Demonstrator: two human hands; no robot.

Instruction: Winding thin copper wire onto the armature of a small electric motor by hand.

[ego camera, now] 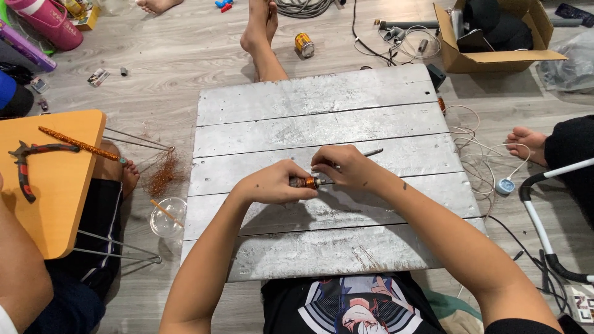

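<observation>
- I observed both hands meeting over the middle of the grey plank board, which lay flat on the wooden floor.
- The left hand was curled closed around the copper-wound end of a thin metal rod; the fingers wrapped it from above.
- The right hand was pinched on the same rod just beside the copper winding, thumb and fingertips pressed together over the shaft.
- The rod ran roughly level between the two hands, and its bare grey tip stuck out past the right hand, pointing up and to the right.
- I could not tell for certain whether the winding was loose wire or a fixed coil; the hands covered most of it.
- To the left, a tangle of copper wire lay on the floor, near a clear plastic cup.
- A small orange table carried red-handled pliers and a long copper-wrapped stick.
- A cardboard box stood at the upper right, well apart from the hands.
</observation>
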